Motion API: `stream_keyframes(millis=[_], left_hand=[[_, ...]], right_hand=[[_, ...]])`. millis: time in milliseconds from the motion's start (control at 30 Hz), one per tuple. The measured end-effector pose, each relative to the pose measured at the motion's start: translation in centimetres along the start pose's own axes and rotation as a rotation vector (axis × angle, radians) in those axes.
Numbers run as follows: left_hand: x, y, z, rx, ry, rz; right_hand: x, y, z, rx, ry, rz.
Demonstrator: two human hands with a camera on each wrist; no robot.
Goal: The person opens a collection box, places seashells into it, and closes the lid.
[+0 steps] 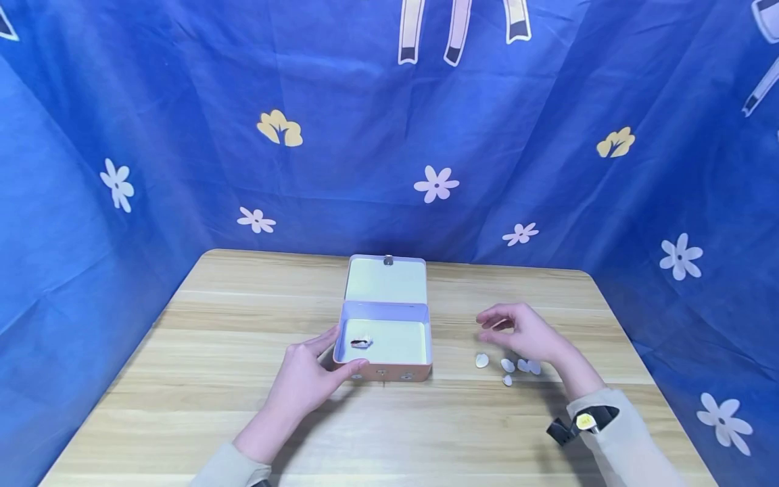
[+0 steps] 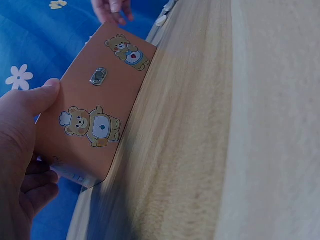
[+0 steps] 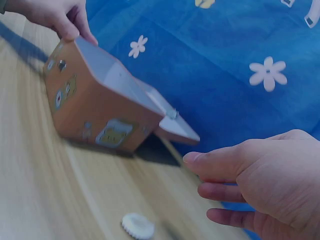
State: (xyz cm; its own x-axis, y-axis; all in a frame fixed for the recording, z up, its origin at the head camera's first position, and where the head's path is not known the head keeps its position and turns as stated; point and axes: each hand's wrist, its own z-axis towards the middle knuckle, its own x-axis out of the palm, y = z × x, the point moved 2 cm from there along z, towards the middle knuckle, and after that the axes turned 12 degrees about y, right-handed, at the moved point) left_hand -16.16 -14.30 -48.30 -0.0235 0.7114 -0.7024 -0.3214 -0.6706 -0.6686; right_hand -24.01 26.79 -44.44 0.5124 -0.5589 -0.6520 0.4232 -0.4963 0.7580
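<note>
An orange tin box (image 1: pixel 398 373) with bear pictures and a small metal clasp stands on the table, its hinged lid (image 1: pixel 386 281) swung back. My left hand (image 1: pixel 301 379) grips the box's front left corner, thumb on the front and fingers along the left side. Inside, near the left wall, lies a small white and dark red piece (image 1: pixel 362 343). My right hand (image 1: pixel 525 333) hovers right of the box, fingers loosely bent with nothing visible between them. Below it lie several small white pieces; one white disc (image 3: pixel 137 226) shows a ridged edge in the right wrist view.
The box and pieces stand on a light wood-grain table (image 1: pixel 231 318). A blue cloth (image 1: pixel 341 176) with flower prints hangs behind the table and at both sides. A black strap device (image 1: pixel 578 423) is on the right sleeve.
</note>
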Motion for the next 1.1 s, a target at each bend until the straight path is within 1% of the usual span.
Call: stream_keyframes(millis=[233,400,567,733,967,1100], left_hand=[[0.1,0.1,0.0,0.026,-0.009,0.008],[0.2,0.1,0.0,0.029,-0.003,0.011],[0.2,0.1,0.0,0.030,-0.003,0.006],[0.2,0.2,0.0,0.026,-0.011,0.005],[0.3,0.4,0.0,0.040,-0.028,-0.003],[0.3,0.4,0.0,0.039,-0.030,-0.004]], right_hand=[[1.5,-2.2,-1.7,0.049,0.003,0.027],[2.7,-2.9,-2.3,0.061,-0.003,0.019],[3.6,-3.4,-2.5,0.092,-0.001,-0.029],[4.2,-3.5,-2.7,0.080,-0.002,-0.082],[5.0,-3.5,-2.6,0.053,0.001,-0.069],[5.4,-3.5,-2.6,0.035,-0.018,-0.087]])
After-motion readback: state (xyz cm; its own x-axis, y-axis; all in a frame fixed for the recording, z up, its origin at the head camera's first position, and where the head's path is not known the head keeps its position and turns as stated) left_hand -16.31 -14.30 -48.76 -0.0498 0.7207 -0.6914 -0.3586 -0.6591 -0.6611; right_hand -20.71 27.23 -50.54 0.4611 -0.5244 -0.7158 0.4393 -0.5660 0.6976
